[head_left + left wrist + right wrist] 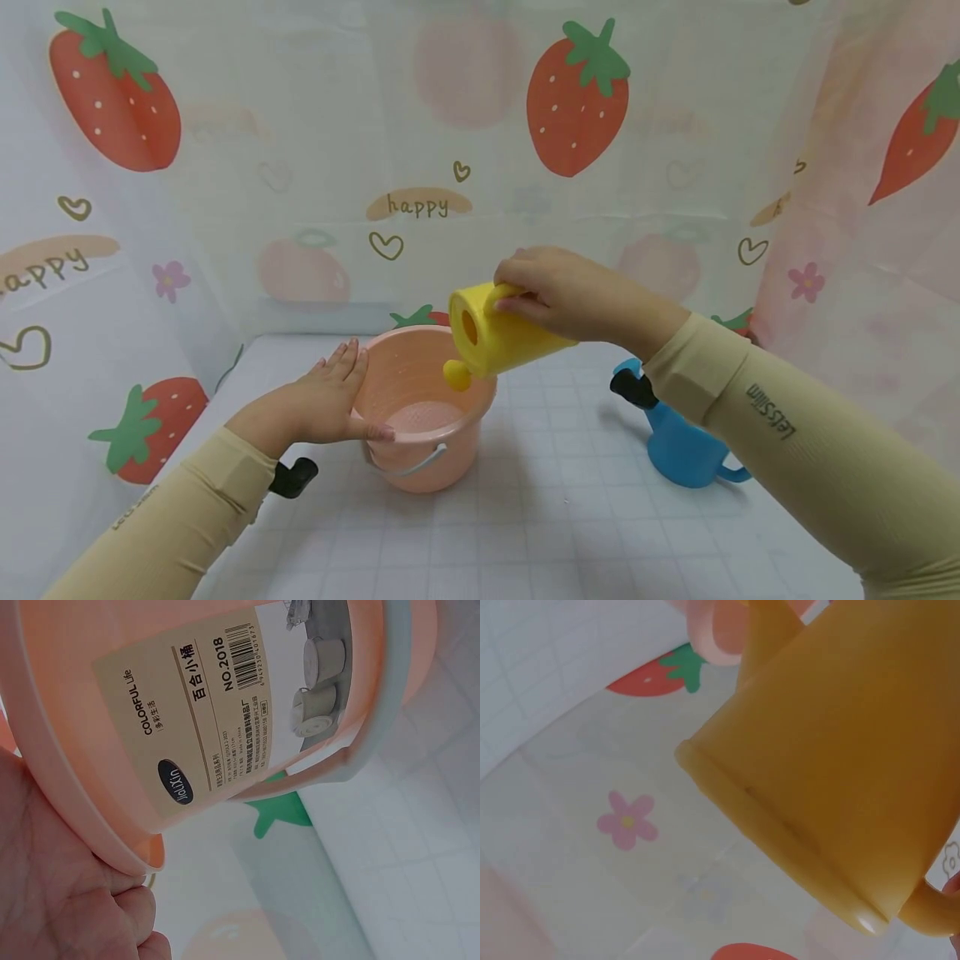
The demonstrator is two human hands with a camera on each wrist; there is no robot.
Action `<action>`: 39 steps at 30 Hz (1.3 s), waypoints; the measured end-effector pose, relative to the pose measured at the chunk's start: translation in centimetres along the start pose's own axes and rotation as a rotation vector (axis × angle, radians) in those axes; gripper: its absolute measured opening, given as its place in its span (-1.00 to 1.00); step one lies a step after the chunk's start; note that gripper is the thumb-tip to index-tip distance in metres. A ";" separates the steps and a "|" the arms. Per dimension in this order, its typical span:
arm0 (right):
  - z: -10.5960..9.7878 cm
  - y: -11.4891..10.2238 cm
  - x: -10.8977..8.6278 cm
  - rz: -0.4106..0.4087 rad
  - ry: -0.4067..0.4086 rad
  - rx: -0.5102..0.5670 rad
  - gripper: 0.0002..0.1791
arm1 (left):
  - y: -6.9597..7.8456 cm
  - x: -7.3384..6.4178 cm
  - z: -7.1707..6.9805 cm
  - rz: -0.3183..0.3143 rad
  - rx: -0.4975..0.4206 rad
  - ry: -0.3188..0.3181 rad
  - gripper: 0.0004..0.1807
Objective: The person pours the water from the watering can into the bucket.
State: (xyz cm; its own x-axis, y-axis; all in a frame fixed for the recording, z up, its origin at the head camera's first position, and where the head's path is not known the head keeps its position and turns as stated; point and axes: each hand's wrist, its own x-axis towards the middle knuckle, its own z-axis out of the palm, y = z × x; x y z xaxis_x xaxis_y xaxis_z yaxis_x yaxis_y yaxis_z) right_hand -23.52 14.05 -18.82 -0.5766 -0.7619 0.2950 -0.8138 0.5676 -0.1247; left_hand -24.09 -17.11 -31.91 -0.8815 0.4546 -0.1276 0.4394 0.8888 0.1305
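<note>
A pink plastic bucket (420, 467) with a white bail handle stands on the table, its printed label (202, 712) facing the left wrist camera. My left hand (318, 404) rests on the bucket's left rim, fingers straight and spread, thumb on the near edge. With curled fingers my right hand (566, 292) grips the handle of a yellow watering can (521, 337). The can is held tilted over the bucket's right side, its spout end (457, 375) down over the opening. No water is visible. In the right wrist view the can's body (840, 765) fills much of the picture.
A blue watering can (686, 450) stands on the white gridded table (555, 533) at the right, partly behind my right forearm. Strawberry-print cloth (322, 108) surrounds the table at the back and sides. Black wrist-camera mounts (294, 478) protrude near both wrists.
</note>
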 end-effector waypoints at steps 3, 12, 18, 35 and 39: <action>0.2 0.1 0.0 -0.033 0.010 -0.006 -0.87 | -0.1 0.0 0.1 0.003 -0.003 0.004 0.41; 0.5 0.3 0.1 -0.106 0.048 -0.015 -0.89 | -0.3 0.2 0.3 -0.001 0.004 0.002 0.41; 0.7 0.6 0.1 -0.150 0.071 -0.013 -0.91 | -0.2 0.1 0.2 0.004 0.005 0.003 0.42; 0.9 1.1 0.1 -0.205 0.099 -0.020 -0.89 | -0.3 0.1 0.3 0.004 0.004 0.008 0.41; 1.0 1.2 0.1 -0.230 0.110 -0.032 -0.89 | -0.4 0.1 0.3 0.003 0.008 0.012 0.40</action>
State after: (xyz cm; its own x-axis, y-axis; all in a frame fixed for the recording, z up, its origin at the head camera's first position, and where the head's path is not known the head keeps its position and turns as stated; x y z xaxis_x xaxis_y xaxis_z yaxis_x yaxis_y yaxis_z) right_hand -24.61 14.35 -19.90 -0.3637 -0.8345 0.4139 -0.9189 0.3942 -0.0128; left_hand -24.34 -17.38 -32.31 -0.8825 0.4561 -0.1149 0.4430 0.8881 0.1228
